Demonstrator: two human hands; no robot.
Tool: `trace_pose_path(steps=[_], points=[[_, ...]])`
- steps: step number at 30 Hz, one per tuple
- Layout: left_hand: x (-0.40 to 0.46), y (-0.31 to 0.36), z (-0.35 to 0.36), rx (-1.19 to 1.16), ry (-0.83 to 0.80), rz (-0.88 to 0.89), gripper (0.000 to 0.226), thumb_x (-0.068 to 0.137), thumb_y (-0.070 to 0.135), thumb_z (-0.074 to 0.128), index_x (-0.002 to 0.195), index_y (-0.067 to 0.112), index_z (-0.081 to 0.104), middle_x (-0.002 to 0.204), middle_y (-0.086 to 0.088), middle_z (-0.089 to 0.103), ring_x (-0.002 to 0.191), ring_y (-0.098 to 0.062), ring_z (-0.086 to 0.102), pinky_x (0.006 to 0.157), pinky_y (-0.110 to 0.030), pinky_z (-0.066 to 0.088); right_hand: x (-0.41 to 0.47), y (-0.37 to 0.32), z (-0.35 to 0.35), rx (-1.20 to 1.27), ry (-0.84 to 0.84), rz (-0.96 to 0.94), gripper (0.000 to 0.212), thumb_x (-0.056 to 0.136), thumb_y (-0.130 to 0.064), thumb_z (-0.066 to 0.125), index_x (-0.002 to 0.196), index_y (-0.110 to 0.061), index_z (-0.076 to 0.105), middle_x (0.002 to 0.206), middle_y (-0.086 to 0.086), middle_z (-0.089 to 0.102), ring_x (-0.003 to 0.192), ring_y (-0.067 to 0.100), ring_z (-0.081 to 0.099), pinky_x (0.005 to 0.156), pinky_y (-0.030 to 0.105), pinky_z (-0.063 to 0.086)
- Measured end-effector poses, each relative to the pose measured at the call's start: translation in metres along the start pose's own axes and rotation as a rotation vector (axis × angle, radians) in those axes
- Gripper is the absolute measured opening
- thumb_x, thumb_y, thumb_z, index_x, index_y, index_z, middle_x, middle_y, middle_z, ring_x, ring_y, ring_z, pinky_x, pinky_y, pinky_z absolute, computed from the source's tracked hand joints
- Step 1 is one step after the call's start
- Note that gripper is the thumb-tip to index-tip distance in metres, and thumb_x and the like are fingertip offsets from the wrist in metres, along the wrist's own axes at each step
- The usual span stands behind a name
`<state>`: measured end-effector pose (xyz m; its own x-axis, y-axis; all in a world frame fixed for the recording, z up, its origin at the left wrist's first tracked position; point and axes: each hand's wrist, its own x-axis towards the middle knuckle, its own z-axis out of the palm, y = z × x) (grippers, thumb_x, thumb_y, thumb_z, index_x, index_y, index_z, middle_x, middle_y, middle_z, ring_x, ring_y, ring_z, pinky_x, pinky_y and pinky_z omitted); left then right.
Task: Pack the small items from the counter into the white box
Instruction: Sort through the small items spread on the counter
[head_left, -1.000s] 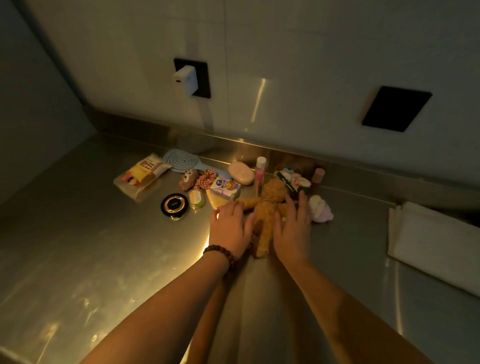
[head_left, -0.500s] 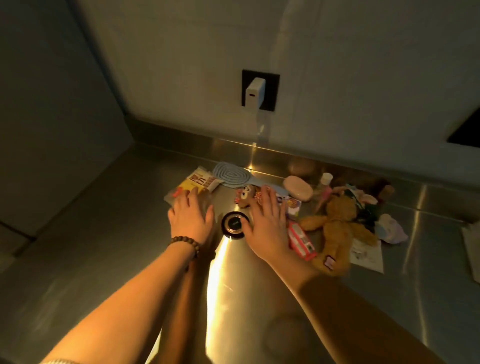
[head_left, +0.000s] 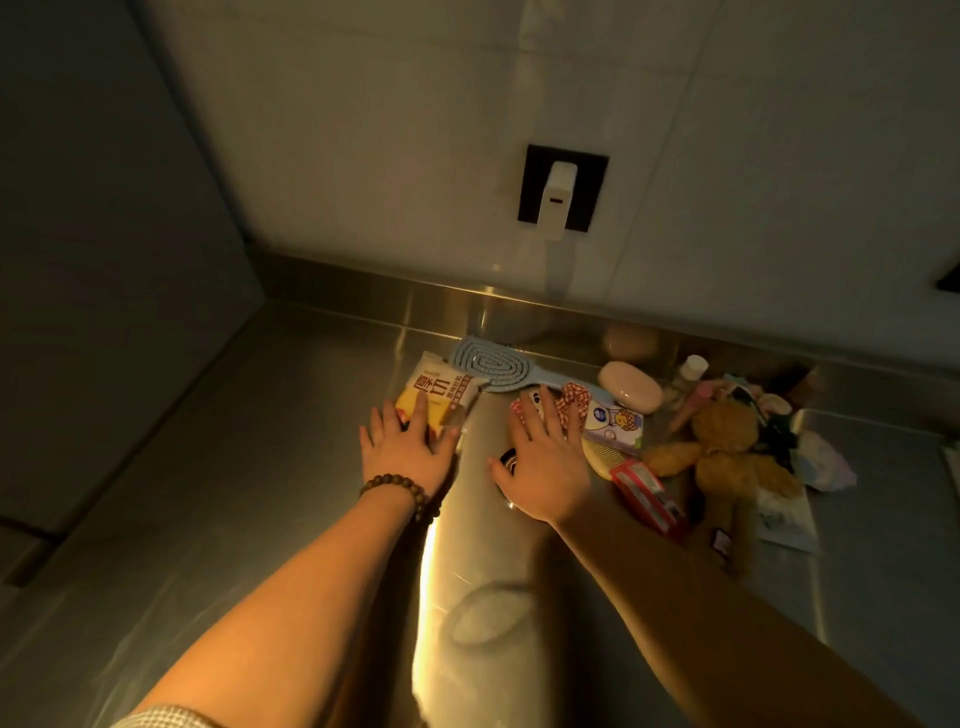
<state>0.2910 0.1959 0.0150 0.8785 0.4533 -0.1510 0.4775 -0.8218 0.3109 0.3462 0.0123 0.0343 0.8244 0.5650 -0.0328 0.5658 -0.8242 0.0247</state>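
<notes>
Both hands lie flat on the scattered items, gripping nothing.

The left hand (head_left: 402, 451) presses straight fingers on the yellow snack packet (head_left: 435, 397); the right hand (head_left: 540, 467), fingers spread, covers a round black disc (head_left: 506, 457) and reaches a small toy by the checked cloth (head_left: 574, 397), probably to sweep things together. Beyond lie a blue hairbrush (head_left: 488, 361), pink soap case (head_left: 631, 387), red tube (head_left: 649, 496) and teddy bear (head_left: 727, 462) on the steel counter (head_left: 260, 441). The white box is out of view.

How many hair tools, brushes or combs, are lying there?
2: a blue hairbrush near the back wall, and a yellow comb just right of the right hand. Others may hide in the pile.
</notes>
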Motion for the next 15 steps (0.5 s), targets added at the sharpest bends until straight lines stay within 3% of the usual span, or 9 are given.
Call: trace_pose_path(steps=[3, 6, 15], points=[[-0.017, 0.022, 0.005, 0.005, 0.017, 0.009, 0.071, 0.087, 0.068, 0.012, 0.148, 0.033, 0.005, 0.156, -0.014, 0.004, 0.142, -0.031, -0.001, 0.113, -0.048, -0.003, -0.009, 0.010, 0.002, -0.003, 0.001, 0.002, 0.081, 0.087, -0.066, 0.009, 0.151, -0.017, 0.013, 0.160, 0.005, 0.004, 0.145, 0.027, -0.014, 0.114, 0.055, -0.012], [-0.036, 0.045, 0.014, -0.005, 0.027, 0.013, 0.066, 0.091, 0.061, 0.012, 0.149, 0.031, 0.003, 0.156, -0.016, 0.002, 0.143, -0.031, -0.002, 0.114, -0.046, -0.004, -0.022, 0.018, 0.005, -0.009, 0.012, 0.021, 0.079, 0.088, -0.066, 0.008, 0.152, -0.019, 0.010, 0.160, 0.002, 0.001, 0.145, 0.027, -0.014, 0.114, 0.057, -0.006], [-0.067, 0.107, 0.044, -0.055, 0.000, 0.060, 0.059, 0.096, 0.048, 0.016, 0.148, 0.031, -0.006, 0.154, -0.021, -0.012, 0.142, -0.032, -0.012, 0.115, -0.044, -0.006, -0.049, 0.053, 0.010, -0.006, 0.022, 0.063, 0.058, 0.099, -0.045, 0.012, 0.151, -0.023, -0.001, 0.159, -0.002, -0.011, 0.143, 0.027, -0.023, 0.114, 0.056, -0.010]])
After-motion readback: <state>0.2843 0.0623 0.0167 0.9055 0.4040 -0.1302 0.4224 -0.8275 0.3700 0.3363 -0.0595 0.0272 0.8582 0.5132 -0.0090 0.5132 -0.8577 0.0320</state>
